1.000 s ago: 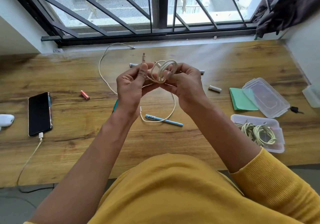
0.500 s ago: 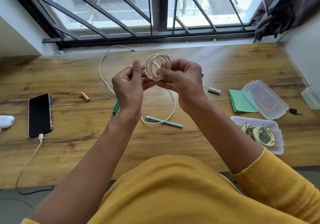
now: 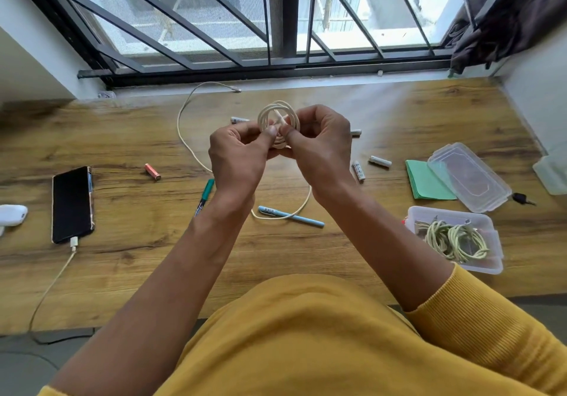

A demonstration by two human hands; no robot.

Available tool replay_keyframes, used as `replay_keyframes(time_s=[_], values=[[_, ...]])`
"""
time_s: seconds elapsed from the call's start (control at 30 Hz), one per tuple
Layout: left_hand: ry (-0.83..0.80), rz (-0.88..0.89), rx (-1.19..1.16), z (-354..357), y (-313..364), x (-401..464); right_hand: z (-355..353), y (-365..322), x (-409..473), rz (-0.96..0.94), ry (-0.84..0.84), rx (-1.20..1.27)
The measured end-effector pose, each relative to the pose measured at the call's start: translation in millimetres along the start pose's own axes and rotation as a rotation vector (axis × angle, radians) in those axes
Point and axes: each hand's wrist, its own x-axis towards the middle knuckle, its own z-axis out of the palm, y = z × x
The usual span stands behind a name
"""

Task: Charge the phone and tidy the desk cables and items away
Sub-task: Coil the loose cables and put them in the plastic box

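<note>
I am watching over the worktop point(image 3: 399, 113), where the phone point(image 3: 72, 204) is lying at the left with a charger plugged in. The box point(image 3: 491, 265) at right is already holding coiled cords. Both hands are raised: left hand point(image 3: 237, 158) and right hand point(image 3: 322, 147) are pinching the coil point(image 3: 277, 119) between them. Its loose tail is trailing under the blue pen point(image 3: 291, 216), so I am expecting pulling to drag the pen or spring the loops open.

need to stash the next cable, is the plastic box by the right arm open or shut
Open. The plastic box has no lid on it; coiled cables lie exposed inside, and its clear lid lies separately on the desk beyond it.
</note>
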Motion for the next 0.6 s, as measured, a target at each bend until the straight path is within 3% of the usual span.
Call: replay_keyframes(time_s=[0.33,0.6], values=[[-0.089,-0.332,-0.3,0,1,-7,4,4,-1,-0.036,0.032,-0.113],[-0.193,-0.376,-0.438,-2,1,-3,0,2,7,0.137,-0.002,0.09]])
